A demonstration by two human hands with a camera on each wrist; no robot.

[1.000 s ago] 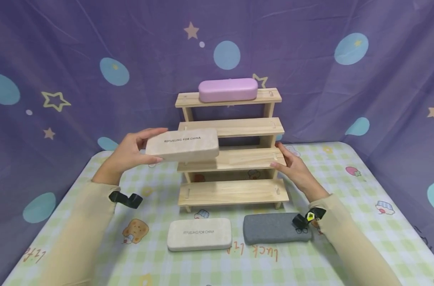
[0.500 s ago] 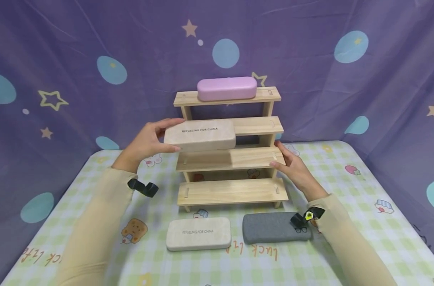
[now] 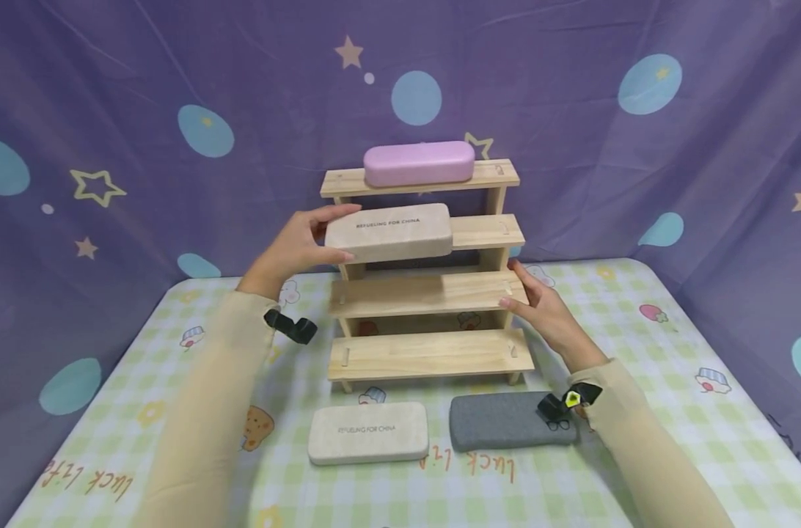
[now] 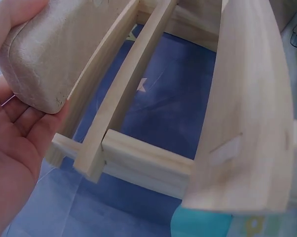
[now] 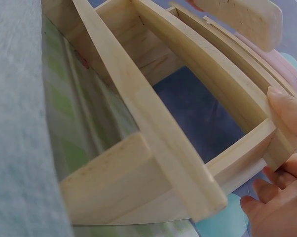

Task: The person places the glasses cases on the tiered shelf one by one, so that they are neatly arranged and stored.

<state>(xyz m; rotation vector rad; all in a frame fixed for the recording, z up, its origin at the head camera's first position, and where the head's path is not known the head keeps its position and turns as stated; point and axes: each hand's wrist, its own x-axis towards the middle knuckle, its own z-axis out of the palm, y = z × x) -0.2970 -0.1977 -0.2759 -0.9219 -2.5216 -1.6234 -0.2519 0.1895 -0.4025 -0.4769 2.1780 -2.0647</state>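
My left hand (image 3: 303, 243) grips the left end of a cream glasses case (image 3: 390, 238) lettered "REFUELING FOR CHINA", thumb at the front and fingers behind. The case overlaps the second-highest step of a four-step wooden display rack (image 3: 433, 356) in the head view; in the right wrist view the case (image 5: 247, 22) shows above the steps. At the rack's right side, my right hand (image 3: 547, 317) holds the end of the second-lowest step, its thumb (image 5: 286, 106) on the board and its fingers curled below. A pink glasses case (image 3: 419, 164) lies on the top step.
In front of the rack, another cream case (image 3: 367, 433) and a grey glasses case (image 3: 506, 422) lie on the checked tablecloth (image 3: 295, 491). A purple patterned curtain (image 3: 539, 147) hangs close behind the rack.
My left hand has carried the cream case rightward and up, from beside the rack to in front of its second-highest step. My right hand stays on the rack.
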